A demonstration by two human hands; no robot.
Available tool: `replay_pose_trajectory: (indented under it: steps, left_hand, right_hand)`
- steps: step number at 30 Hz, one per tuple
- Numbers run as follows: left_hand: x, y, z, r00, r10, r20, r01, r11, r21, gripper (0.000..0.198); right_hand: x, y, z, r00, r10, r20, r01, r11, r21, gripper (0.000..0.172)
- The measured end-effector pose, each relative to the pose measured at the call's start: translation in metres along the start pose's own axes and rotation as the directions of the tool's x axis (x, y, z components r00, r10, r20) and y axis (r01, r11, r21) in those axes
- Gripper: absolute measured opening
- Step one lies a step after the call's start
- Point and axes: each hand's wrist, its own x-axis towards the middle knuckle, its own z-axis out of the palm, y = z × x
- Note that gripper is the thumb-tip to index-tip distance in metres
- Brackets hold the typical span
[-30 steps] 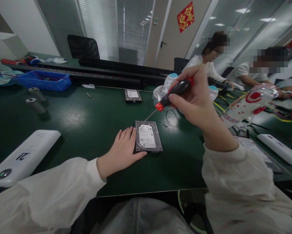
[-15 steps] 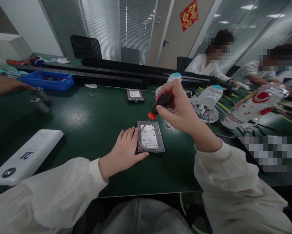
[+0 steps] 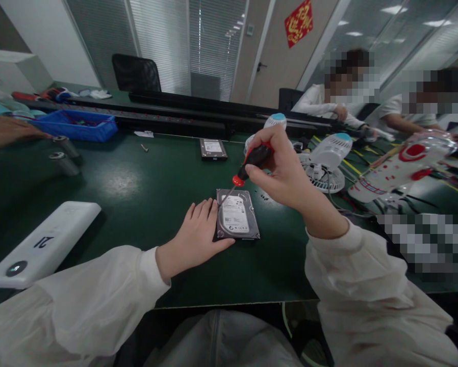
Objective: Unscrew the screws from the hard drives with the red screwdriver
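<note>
A hard drive (image 3: 235, 214) lies label up on the green table in front of me. My left hand (image 3: 198, 228) rests flat along its left edge, fingers stretched out and thumb at the near corner. Wrapped round the black and red handle of a screwdriver (image 3: 238, 180) is my right hand (image 3: 277, 165). The screwdriver slants down to the left, its tip at the drive's left edge near my left fingertips. What the tip sits on is too small to make out. Several tiny dark screws (image 3: 263, 195) lie just right of the drive.
A second hard drive (image 3: 212, 149) lies farther back. At the left are a white power bank (image 3: 47, 244), grey cylinders (image 3: 64, 163), a blue bin (image 3: 78, 125) and another person's hand (image 3: 15, 133). White fans (image 3: 326, 155) and a clear-topped bottle (image 3: 401, 165) stand at the right, near two people.
My hands, the screwdriver and the drive hold nearly the same place. The view has shifted slightly. A co-worker at the far right has moved their hands.
</note>
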Motion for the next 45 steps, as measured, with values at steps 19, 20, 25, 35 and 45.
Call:
replay_pose_trajectory:
  steps: [19,20,25,35,45]
  left_hand:
    - [0.001,0.001,-0.002,1.000,-0.011,0.026,0.010,1.000,0.017,0.097]
    - [0.001,0.000,-0.002,1.000,-0.009,0.027,0.009,1.000,0.018,0.097]
    - [0.001,0.000,0.000,1.000,-0.006,0.015,0.006,1.000,0.015,0.096]
    - [0.002,0.001,-0.002,0.999,-0.014,0.035,0.013,0.999,0.031,0.099]
    - [0.001,0.001,-0.002,1.000,-0.013,0.020,0.013,0.999,0.036,0.097]
  right_hand:
    - [0.023,-0.007,-0.002,0.950,-0.309,-0.031,0.306,0.949,-0.081,0.023]
    - [0.023,-0.007,-0.002,0.948,-0.316,-0.038,0.314,0.949,-0.037,0.022]
    - [0.024,-0.002,-0.001,0.937,-0.333,-0.106,0.340,0.940,0.045,0.029]
    - [0.025,-0.004,-0.002,0.956,-0.290,-0.036,0.291,0.956,0.040,0.025]
    - [0.023,0.002,-0.005,0.971,-0.204,-0.122,0.216,0.972,0.091,0.013]
